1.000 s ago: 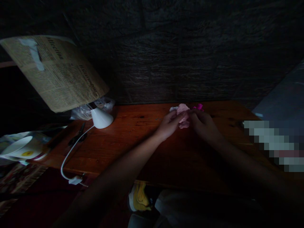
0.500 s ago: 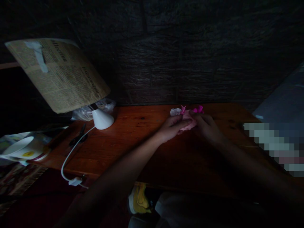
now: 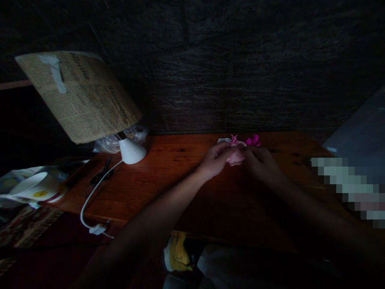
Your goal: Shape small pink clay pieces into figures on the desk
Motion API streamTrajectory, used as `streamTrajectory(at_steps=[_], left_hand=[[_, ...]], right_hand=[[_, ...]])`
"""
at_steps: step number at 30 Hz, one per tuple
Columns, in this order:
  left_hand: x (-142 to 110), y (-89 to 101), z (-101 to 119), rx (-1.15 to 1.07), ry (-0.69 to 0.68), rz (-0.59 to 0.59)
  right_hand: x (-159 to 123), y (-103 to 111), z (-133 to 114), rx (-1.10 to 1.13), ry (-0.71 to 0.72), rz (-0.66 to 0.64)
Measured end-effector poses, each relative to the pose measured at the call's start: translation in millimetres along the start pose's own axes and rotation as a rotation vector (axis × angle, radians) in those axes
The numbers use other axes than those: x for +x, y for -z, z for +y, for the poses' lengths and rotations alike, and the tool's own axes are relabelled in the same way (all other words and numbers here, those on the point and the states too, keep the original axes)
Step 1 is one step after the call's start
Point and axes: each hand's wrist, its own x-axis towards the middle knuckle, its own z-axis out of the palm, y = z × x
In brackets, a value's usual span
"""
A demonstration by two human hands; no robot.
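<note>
Between my hands is a pale pink, ruffled piece that looks like paper or cloth petals. My left hand pinches its left side, thumb on top. On its right side, the fingers of my right hand are closed on it, though deep shade hides part of them. Just behind lie a white ruffled piece, a small pink piece and a bright magenta piece. All of this is over the far part of the wooden table.
A lamp with a newsprint shade and white base stands at the left, its white cord running over the front edge. Near it are scissors, a clear plastic bag and a white tub. A dark wall rises behind.
My fingers have shifted on the pale pink piece, and more of its ruffled front shows between my hands. The whole view has moved slightly, so the lamp appears further right.
</note>
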Motion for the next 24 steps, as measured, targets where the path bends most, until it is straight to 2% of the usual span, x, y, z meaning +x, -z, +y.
streamTrajectory(at_steps=[5,9,13,19,24], left_hand=[[1.3,3.4,-2.0,0.057,-0.087,-0.034],[-1.0,-1.9,-2.5,0.058,-0.03,0.003],[-0.9,-4.9,-1.3,0.004,0.059,-0.022],[1.0,-2.1,-4.1,0.054,0.204,-0.05],[-0.4,-3.0,-5.9,0.044,0.136,-0.015]], right_hand=[[2.4,0.8,-8.7,0.088,-0.073,0.039],[5.6,2.5,-9.5,0.212,-0.132,0.032],[8.4,3.9,-3.1,0.364,-0.207,0.078],[10.0,5.8,3.3,0.288,-0.12,0.132],[8.5,3.6,2.6,0.302,-0.122,0.126]])
